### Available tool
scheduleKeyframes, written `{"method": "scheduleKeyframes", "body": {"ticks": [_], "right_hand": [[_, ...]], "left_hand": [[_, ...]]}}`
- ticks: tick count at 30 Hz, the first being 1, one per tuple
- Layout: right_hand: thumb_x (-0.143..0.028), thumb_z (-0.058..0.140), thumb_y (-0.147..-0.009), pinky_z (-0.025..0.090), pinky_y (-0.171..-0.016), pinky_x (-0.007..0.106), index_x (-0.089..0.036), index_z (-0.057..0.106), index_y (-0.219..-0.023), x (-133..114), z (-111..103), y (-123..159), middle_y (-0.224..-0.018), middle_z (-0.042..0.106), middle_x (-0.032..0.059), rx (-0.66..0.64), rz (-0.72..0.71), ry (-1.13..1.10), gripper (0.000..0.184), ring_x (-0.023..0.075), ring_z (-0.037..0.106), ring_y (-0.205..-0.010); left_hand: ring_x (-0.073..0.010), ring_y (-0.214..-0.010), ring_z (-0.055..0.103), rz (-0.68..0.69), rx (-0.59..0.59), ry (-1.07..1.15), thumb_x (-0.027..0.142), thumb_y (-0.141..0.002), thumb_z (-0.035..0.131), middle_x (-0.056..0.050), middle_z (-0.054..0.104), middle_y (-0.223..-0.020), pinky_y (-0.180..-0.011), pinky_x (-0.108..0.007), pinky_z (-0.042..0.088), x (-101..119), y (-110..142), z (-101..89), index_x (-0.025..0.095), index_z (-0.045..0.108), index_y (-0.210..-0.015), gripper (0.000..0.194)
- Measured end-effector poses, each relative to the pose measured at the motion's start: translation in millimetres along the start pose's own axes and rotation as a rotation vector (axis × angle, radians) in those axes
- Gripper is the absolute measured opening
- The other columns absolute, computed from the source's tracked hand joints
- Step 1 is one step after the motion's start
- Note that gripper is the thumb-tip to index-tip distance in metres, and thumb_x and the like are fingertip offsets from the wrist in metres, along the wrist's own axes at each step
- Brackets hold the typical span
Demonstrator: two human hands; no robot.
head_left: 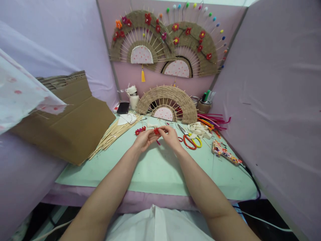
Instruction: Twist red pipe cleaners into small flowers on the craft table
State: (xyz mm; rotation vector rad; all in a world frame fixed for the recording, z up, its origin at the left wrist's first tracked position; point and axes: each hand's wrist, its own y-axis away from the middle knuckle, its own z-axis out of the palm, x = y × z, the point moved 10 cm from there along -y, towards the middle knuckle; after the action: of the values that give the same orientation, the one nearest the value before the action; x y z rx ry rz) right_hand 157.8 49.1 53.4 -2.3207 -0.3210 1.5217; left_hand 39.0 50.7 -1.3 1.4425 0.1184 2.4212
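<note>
Between my two hands, above the middle of the table, is a small red pipe-cleaner flower point(156, 131). My left hand point(145, 139) supports it from the left, its fingers closed against the flower. From the right, my right hand point(170, 136) pinches the same flower between thumb and fingertips. Just left of my left hand lie several finished red and purple flowers point(140, 130). A pair of red-handled scissors point(190, 142) and a yellow-handled pair point(198, 142) rest right of my right hand. Behind the hands stands a twine-wrapped fan point(167, 97).
Thin wooden sticks point(110, 137) and a large cardboard sheet point(72, 130) are at left. Pipe cleaners point(213, 121), cream ribbon point(200, 130) and a patterned glue gun point(225, 153) with a black cord lie at right. A bottle point(133, 97) and phone point(123, 108) stand behind.
</note>
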Motion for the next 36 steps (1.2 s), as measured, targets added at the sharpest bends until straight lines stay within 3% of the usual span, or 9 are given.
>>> {"method": "scheduleKeyframes", "body": {"ticks": [9, 17, 24, 27, 31, 34, 36], "right_hand": [[-0.035, 0.046, -0.081, 0.042, -0.073, 0.027, -0.015, 0.068, -0.088, 7.5, -4.2, -3.2, -0.082, 0.067, 0.0051, 0.014, 0.091, -0.093, 0.03, 0.016, 0.057, -0.076], [-0.037, 0.046, -0.08, 0.042, -0.074, 0.027, -0.016, 0.067, -0.085, 16.0, -1.3, -4.9, -0.084, 0.067, 0.0045, 0.001, 0.106, -0.132, 0.03, 0.0163, 0.057, -0.08], [-0.04, 0.05, -0.077, 0.04, -0.066, 0.024, -0.017, 0.067, -0.088, 23.0, 21.7, 5.8, -0.082, 0.068, 0.0032, -0.234, 0.268, -0.34, 0.031, 0.0132, 0.056, -0.074], [-0.041, 0.058, -0.071, 0.038, -0.064, 0.023, -0.017, 0.067, -0.088, 22.8, 24.9, 7.9, -0.079, 0.067, 0.0026, -0.272, 0.289, -0.388, 0.03, 0.0122, 0.055, -0.072], [-0.039, 0.062, -0.067, 0.036, -0.059, 0.021, -0.016, 0.066, -0.08, 28.1, 23.7, 6.6, -0.072, 0.063, 0.0005, -0.244, 0.336, -0.452, 0.026, 0.0099, 0.051, -0.065], [-0.038, 0.064, -0.066, 0.032, -0.053, 0.02, -0.017, 0.064, -0.075, 31.4, 25.3, 8.7, -0.068, 0.061, -0.001, -0.238, 0.412, -0.532, 0.023, 0.0083, 0.048, -0.06], [-0.037, 0.066, -0.064, 0.031, -0.05, 0.02, -0.017, 0.063, -0.071, 28.9, 25.9, 10.4, -0.065, 0.059, -0.0011, -0.237, 0.439, -0.603, 0.021, 0.008, 0.046, -0.056]], "left_hand": [[-0.021, -0.091, 0.067, -0.056, -0.048, 0.074, 0.008, -0.071, 0.053, -0.014, 0.071, -0.082, -0.089, -0.031, 0.051, -2.1, 1.4, 1.1, 0.009, 0.063, -0.077, 0.012], [-0.0201, -0.097, 0.065, -0.109, -0.133, 0.15, 0.011, -0.077, 0.049, -0.015, 0.071, -0.09, -0.09, -0.029, 0.05, -3.4, -1.1, 4.6, 0.008, 0.065, -0.089, 0.02], [-0.0176, -0.096, 0.065, -0.092, -0.117, 0.196, 0.009, -0.077, 0.046, -0.015, 0.069, -0.095, -0.088, -0.025, 0.05, 4.5, 3.0, 3.7, 0.008, 0.062, -0.091, 0.022], [-0.0158, -0.095, 0.065, -0.061, -0.132, 0.193, 0.004, -0.073, 0.047, -0.013, 0.069, -0.097, -0.088, -0.024, 0.049, 9.1, 5.5, 6.0, 0.009, 0.062, -0.093, 0.025], [-0.013, -0.084, 0.065, -0.018, -0.133, 0.068, 0.006, -0.07, 0.059, -0.011, 0.068, -0.096, -0.076, -0.021, 0.051, 10.7, 6.5, 7.6, 0.011, 0.062, -0.095, 0.027], [-0.0088, -0.069, 0.06, 0.07, -0.027, -0.111, 0.013, -0.065, 0.07, -0.007, 0.068, -0.088, -0.059, -0.018, 0.045, 15.7, 5.3, -2.0, 0.015, 0.066, -0.097, 0.032], [-0.0081, -0.068, 0.056, 0.108, 0.018, -0.187, 0.019, -0.063, 0.074, -0.007, 0.067, -0.088, -0.056, -0.017, 0.04, 18.3, 5.3, -5.9, 0.016, 0.068, -0.094, 0.032]]}}
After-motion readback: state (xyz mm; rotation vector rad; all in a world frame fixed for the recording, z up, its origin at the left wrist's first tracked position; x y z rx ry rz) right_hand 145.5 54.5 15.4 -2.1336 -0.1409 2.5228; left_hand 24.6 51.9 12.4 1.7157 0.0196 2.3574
